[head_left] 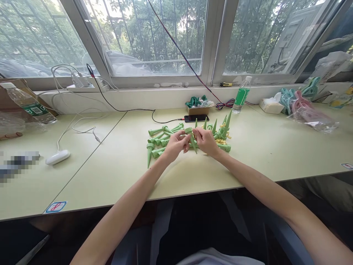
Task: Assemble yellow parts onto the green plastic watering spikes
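A green plastic watering spike, with a ribbed cap at its top and its point angled down, is held above the table. My left hand is closed around the spike's upper part with thumb and fingers. Against the other side of its cap, my right hand is pinched; whatever its fingertips hold is hidden. Several green tubes and spikes lie behind and left of my left hand. Beyond my right hand stand more green spikes, with small yellow pieces among them.
Behind the pile are a black phone on a cable and a small cardboard box. A green-labelled bottle stands by the windowsill, with a tissue pack and plastic clips farther right. A white device lies left.
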Demonstrator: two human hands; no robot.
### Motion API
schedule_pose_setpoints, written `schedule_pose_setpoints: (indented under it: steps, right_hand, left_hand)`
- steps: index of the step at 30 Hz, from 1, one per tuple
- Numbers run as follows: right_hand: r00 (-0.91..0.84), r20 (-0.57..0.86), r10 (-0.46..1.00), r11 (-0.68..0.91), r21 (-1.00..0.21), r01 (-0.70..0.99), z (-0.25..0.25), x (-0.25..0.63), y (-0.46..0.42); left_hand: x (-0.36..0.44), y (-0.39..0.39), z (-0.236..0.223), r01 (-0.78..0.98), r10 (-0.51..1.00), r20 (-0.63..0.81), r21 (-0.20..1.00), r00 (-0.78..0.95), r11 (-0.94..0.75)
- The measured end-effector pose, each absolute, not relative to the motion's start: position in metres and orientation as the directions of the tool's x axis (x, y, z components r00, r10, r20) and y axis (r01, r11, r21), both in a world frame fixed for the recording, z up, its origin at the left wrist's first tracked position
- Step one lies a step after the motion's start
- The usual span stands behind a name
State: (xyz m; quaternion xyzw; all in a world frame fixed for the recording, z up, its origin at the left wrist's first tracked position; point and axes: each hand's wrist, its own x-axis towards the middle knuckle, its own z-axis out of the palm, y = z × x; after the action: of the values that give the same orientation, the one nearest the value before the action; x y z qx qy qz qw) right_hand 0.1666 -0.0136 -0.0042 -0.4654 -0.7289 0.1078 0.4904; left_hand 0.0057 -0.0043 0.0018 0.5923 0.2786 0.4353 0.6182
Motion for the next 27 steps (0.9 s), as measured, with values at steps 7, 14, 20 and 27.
schedule_pose_setpoints:
  steps: [7, 14, 20, 27]
  right_hand:
    - [-0.083, 0.602, 0.794, 0.526, -0.612, 0.591, -0.006, 0.165, -0.012]
    - [-0.167, 0.580, 0.798, 0.569, -0.631, 0.527, -0.005, 0.162, -0.016]
    - [-0.175, 0.555, 0.813, 0.548, -0.629, 0.551, -0.004, 0.164, -0.015]
    - [-0.157, 0.515, 0.843, 0.454, -0.522, 0.722, 0.005, 0.178, -0.012]
  left_hand:
    - [0.009, -0.006, 0.005, -0.175, 0.913, 0.133, 0.982, 0.386, -0.069]
    - [0.008, -0.007, 0.005, -0.019, 0.913, 0.264, 0.962, 0.309, -0.272]
    - [0.008, -0.004, 0.004, 0.004, 0.923, 0.257, 0.963, 0.287, -0.269]
    - [0.006, 0.001, 0.003, 0.006, 0.961, 0.254, 0.967, 0.113, -0.256]
